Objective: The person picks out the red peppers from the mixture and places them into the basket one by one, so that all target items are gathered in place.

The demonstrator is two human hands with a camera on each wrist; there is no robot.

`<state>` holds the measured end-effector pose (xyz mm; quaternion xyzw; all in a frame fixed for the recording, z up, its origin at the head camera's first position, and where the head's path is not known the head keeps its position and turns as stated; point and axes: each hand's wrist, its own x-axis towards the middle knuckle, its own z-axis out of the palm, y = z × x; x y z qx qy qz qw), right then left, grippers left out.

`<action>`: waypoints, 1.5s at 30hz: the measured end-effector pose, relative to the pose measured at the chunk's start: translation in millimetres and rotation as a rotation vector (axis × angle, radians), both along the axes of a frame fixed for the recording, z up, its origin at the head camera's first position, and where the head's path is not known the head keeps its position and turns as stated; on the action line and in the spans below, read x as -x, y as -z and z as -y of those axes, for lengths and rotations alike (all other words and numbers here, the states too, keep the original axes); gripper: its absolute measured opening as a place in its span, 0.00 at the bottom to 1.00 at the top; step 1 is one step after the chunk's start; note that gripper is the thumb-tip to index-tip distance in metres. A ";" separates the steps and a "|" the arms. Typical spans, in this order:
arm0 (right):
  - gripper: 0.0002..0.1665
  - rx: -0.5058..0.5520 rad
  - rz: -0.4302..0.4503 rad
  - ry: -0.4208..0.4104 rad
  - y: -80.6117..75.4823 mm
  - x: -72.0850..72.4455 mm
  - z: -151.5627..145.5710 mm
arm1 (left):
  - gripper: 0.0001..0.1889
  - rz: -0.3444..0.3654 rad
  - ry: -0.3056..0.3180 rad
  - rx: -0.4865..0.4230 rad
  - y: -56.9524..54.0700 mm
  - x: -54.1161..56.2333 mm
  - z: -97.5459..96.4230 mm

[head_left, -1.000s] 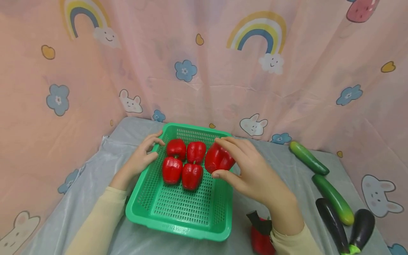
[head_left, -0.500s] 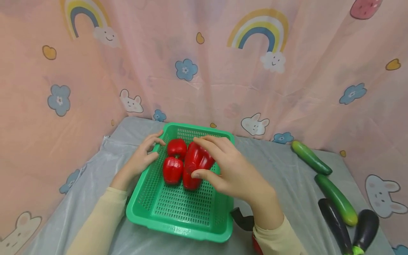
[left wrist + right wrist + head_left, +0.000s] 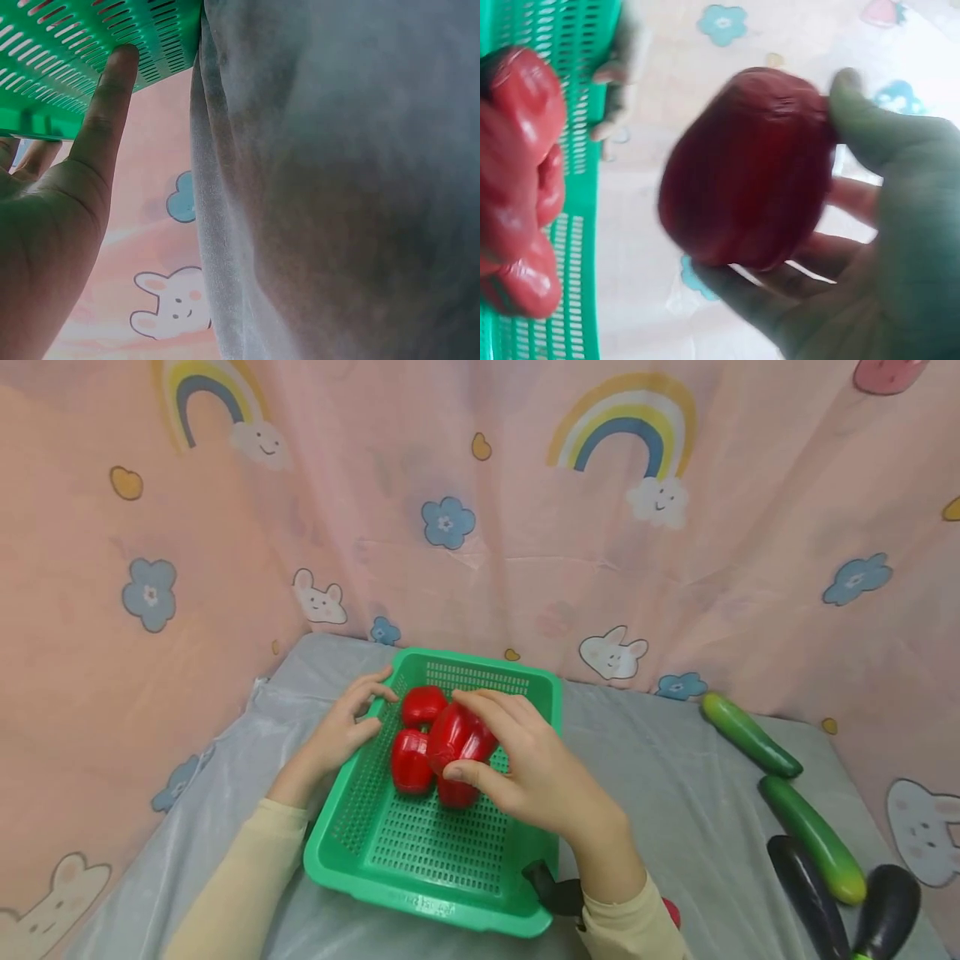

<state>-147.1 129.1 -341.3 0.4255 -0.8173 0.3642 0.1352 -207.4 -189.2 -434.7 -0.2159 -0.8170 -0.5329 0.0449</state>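
My right hand (image 3: 540, 777) holds a glossy red bell pepper (image 3: 459, 731) above the green basket (image 3: 427, 906), thumb on the near side and fingers over the top. The right wrist view shows this pepper (image 3: 750, 172) clear of the others. Beneath and beside it lie more red bell peppers, one at the back (image 3: 423, 706) and another at the left (image 3: 411, 762); the held one partly covers the rest. On the basket's left side, my left hand (image 3: 333, 739) grips the rim, and in the left wrist view the thumb (image 3: 112, 97) presses the slotted wall.
Two green zucchini (image 3: 813, 839) and two dark eggplants (image 3: 810, 893) lie at the right on the grey cloth (image 3: 675, 793). A further red pepper (image 3: 672, 910) shows beside my right sleeve, mostly hidden. A black strap (image 3: 555, 893) juts from that wrist over the basket corner.
My right hand has carried the red bell pepper leftward from the basket's right side to over the other peppers. My left hand stays on the rim. The head view has shifted slightly.
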 end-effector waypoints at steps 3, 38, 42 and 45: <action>0.44 -0.003 0.029 0.018 5.3 0.0 -0.1 | 0.19 0.006 0.006 -0.002 1.3 -0.1 -0.9; 0.44 -0.175 0.164 -0.036 34.6 5.0 33.5 | 0.19 0.013 0.009 0.006 0.5 2.4 1.2; 0.45 -0.196 0.177 -0.039 35.6 4.0 34.7 | 0.19 0.013 0.008 0.004 1.2 1.5 0.7; 0.45 -0.214 0.204 -0.051 36.7 3.3 36.1 | 0.20 0.009 0.007 0.000 2.0 1.7 0.2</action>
